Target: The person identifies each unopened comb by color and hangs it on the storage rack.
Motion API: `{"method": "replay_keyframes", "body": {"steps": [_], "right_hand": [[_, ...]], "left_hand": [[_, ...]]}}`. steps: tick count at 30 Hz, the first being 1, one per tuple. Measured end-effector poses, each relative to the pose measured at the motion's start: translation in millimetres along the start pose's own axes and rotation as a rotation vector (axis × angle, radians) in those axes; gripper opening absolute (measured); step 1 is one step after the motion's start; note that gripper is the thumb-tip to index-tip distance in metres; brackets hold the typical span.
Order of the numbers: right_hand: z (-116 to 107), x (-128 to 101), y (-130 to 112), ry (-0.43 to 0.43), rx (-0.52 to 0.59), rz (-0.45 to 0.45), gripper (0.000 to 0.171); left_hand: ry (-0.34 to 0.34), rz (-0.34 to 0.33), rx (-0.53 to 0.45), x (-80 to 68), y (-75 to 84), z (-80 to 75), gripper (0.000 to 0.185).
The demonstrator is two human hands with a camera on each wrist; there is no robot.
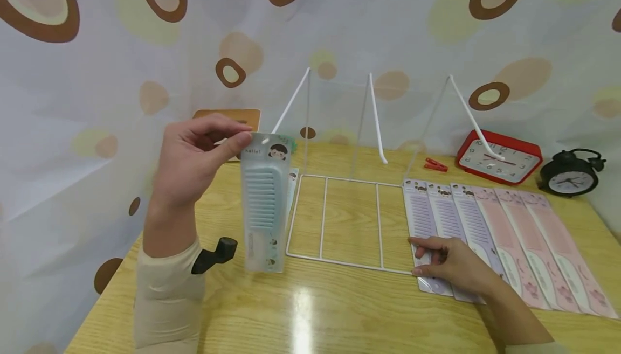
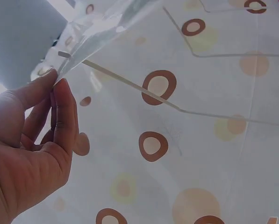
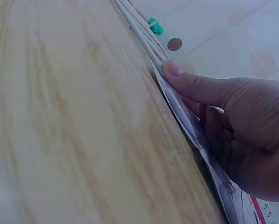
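My left hand (image 1: 189,165) pinches the top corner of a clear pack with a light blue comb (image 1: 262,198) between thumb and fingertips. The pack hangs upright at the left arm of a white wire display rack (image 1: 323,219); the tip of that hook (image 1: 291,101) shows at the pack's top. In the left wrist view the hook (image 2: 130,83) meets the clear film. My right hand (image 1: 451,262) grips the rack's front right corner, thumb and index finger at the wire, over packs with purple combs (image 1: 421,219). Its other fingers are curled and partly hidden.
Packs with pink combs (image 1: 529,230) lie right of the purple ones. Behind stand a red clock (image 1: 502,168) and black alarm clock (image 1: 570,179), with a red clip (image 1: 435,165) nearby. An orange card (image 1: 225,114) and another blue pack (image 1: 293,179) show behind the left hand's pack.
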State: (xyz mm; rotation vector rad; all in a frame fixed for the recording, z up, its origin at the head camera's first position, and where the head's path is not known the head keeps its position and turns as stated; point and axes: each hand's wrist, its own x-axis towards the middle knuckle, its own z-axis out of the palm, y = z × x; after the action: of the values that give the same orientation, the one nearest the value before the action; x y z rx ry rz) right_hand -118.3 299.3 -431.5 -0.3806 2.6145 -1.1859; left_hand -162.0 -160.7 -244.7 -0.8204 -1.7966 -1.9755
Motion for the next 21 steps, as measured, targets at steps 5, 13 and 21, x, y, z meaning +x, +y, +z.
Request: {"method": "replay_keyframes", "body": {"steps": [5, 13, 21], "right_hand": [[5, 2, 1, -0.003, -0.003, -0.026, 0.067], [4, 3, -2, 0.017, -0.045, -0.046, 0.064], [2, 0, 2, 0.022, -0.037, -0.053, 0.064]], "left_hand": [[0.016, -0.057, 0.047, 6.3, -9.2, -1.8, 0.021], [0.005, -0.212, 0.135, 36.3, -21.6, 2.7, 0.011], [-0.039, -0.243, 0.106, 73.0, -51.3, 8.1, 0.013]]}}
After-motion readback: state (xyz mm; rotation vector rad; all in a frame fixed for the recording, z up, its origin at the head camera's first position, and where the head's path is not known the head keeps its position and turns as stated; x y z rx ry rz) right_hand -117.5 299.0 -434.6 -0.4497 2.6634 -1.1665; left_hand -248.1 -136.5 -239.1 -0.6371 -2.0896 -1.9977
